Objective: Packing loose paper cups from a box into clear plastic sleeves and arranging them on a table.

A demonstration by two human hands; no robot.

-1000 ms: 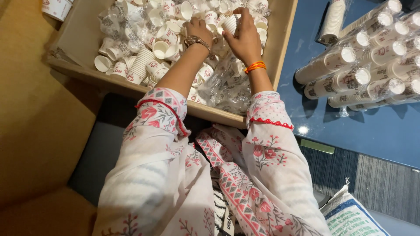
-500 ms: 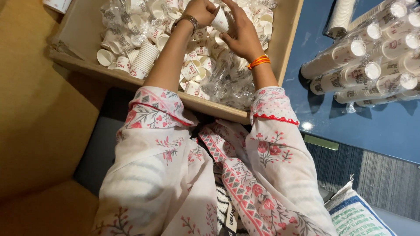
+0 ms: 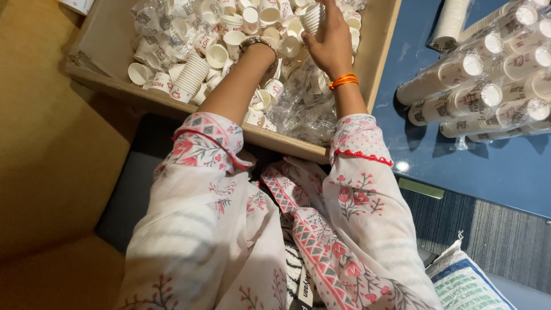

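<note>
Wrapped sleeves of stacked cups (image 3: 488, 86) lie on the blue table (image 3: 505, 178) near its far edge. A printed sack (image 3: 468, 284) sits below on the striped carpet (image 3: 488, 235).

A large open cardboard box (image 3: 379, 51) is seen at the top, and crumpled clear plastic wrappers (image 3: 310, 109) are lying in it. On the blue table at the right, long clear plastic sleeves (image 3: 476, 86) are laid side by side. A white woven sack (image 3: 465, 284) with green and blue print is seen at the bottom right.
</note>
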